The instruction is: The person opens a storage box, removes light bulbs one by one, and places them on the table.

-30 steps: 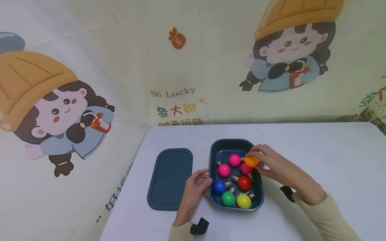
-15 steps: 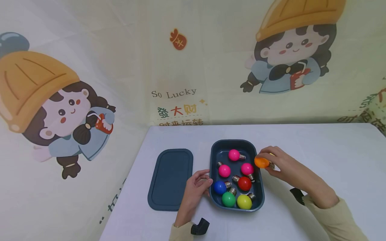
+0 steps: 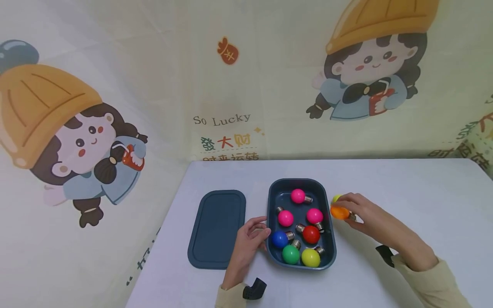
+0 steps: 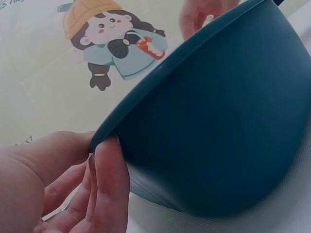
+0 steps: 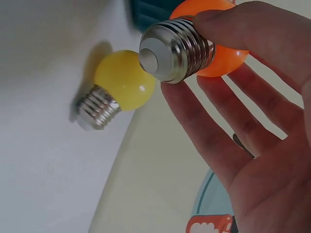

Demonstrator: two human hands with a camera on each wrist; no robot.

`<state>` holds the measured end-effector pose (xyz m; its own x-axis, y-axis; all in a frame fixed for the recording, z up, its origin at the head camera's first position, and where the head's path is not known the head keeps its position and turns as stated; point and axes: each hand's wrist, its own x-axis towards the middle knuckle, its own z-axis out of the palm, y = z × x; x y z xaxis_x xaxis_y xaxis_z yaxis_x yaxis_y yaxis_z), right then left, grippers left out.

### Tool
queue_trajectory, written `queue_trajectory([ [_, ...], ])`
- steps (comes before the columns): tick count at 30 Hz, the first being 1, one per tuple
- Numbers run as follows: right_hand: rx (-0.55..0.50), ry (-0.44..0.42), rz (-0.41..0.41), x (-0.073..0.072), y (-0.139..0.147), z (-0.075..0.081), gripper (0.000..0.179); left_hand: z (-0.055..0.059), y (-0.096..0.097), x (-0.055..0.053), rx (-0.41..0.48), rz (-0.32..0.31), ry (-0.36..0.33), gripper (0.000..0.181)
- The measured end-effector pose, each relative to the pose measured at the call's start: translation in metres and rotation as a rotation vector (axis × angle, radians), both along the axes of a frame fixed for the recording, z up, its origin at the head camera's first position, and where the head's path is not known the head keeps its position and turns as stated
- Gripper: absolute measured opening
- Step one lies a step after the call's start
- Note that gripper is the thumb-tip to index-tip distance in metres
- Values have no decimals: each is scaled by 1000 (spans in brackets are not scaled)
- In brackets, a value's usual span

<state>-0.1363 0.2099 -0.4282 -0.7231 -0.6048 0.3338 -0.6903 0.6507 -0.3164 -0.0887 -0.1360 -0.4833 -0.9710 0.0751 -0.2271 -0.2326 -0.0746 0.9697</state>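
Observation:
My left hand pinches the left rim of a dark blue plastic box, thumb at the rim and a finger against the outer wall. Between thumb and fingers, my right hand holds an orange light bulb by its silver screw base, just outside the box's right rim. A yellow bulb lies on the white table beside it, partly hidden behind that hand in the head view. Inside the box lie pink bulbs, a red bulb, a blue bulb, a green bulb and another yellow bulb.
A flat dark blue lid lies on the white table to the left of the box. Behind and at the left hangs a cloth printed with cartoon figures.
My right hand has moved right with the orange bulb, from over the box to outside its rim. The far pink bulb has shifted backward. The yellow bulb outside has come into sight.

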Motion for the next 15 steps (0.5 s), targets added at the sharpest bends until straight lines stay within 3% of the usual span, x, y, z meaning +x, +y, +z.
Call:
queue_trajectory([
  [15, 34, 10, -11, 1, 6, -26, 56, 1, 1, 1, -37, 6, 13, 45],
])
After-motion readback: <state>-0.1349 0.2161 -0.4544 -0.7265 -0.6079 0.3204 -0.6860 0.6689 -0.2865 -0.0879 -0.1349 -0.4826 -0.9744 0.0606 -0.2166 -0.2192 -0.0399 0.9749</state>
